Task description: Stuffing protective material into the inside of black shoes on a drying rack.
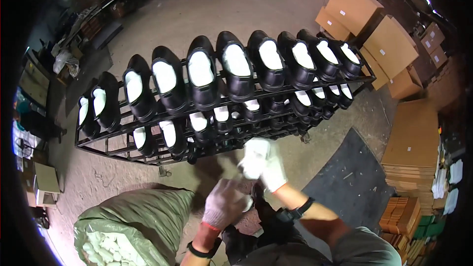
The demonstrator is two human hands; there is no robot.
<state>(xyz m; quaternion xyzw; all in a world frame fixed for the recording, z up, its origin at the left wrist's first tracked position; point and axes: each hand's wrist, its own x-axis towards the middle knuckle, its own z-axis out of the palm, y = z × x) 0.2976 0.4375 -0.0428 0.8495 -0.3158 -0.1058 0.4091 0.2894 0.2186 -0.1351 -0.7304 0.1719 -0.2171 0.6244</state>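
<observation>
Both of my hands wear white knitted gloves with red cuffs. My left hand is closed in front of my body, low beside the sack; a whitish bit shows at its fingers, too unclear to name. Just above and to the right, my right hand is smeared by motion near the rack's front edge. Its fingers blend into a bright white patch, so I cannot tell what it holds. Black slip-on shoes with white filling stand in a row on the black metal rack. More filled shoes sit on the tier below.
A green woven sack holding white wads stands open at my left. A dark mat lies on the floor at right. Cardboard boxes, flattened cartons and bundled brown cardboard pieces line the right side.
</observation>
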